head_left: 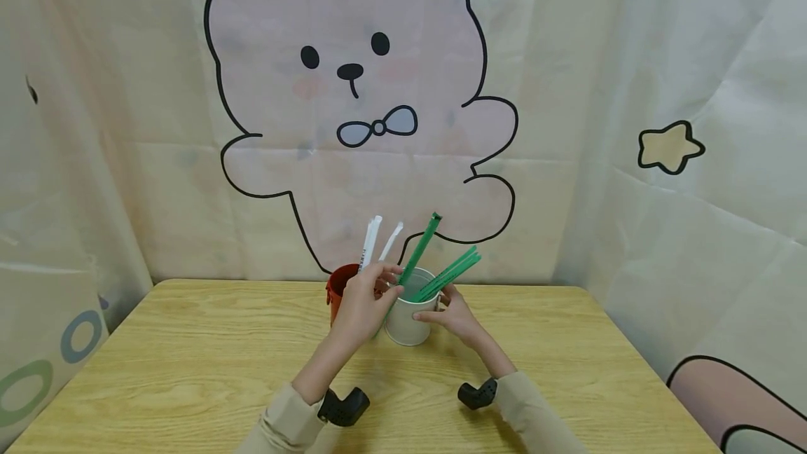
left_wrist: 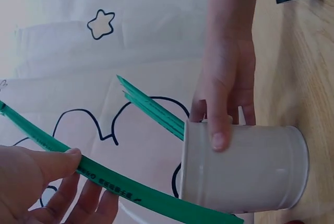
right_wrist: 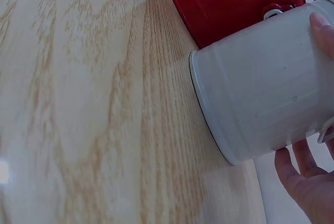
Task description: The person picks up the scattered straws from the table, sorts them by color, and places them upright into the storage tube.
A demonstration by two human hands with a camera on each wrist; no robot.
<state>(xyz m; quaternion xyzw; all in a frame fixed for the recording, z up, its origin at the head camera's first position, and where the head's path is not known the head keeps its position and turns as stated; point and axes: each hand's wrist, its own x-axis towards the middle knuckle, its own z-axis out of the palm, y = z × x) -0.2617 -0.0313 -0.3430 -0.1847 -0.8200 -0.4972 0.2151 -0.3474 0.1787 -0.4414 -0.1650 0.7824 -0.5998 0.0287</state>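
Observation:
My left hand pinches a long green wrapped straw between thumb and fingers. The straw slants past the rim of a white bucket, its lower end outside along the bucket's side. Several more green wrapped straws lean out of the bucket to the right. My right hand grips the bucket near its top, thumb on the near side and fingers behind. In the right wrist view, the bucket stands on the wooden table, partly in front of a red bucket.
The red bucket sits just left of the white one, partly hidden by my left hand in the head view. White wrapped straws rise above it. A printed curtain hangs behind the table.

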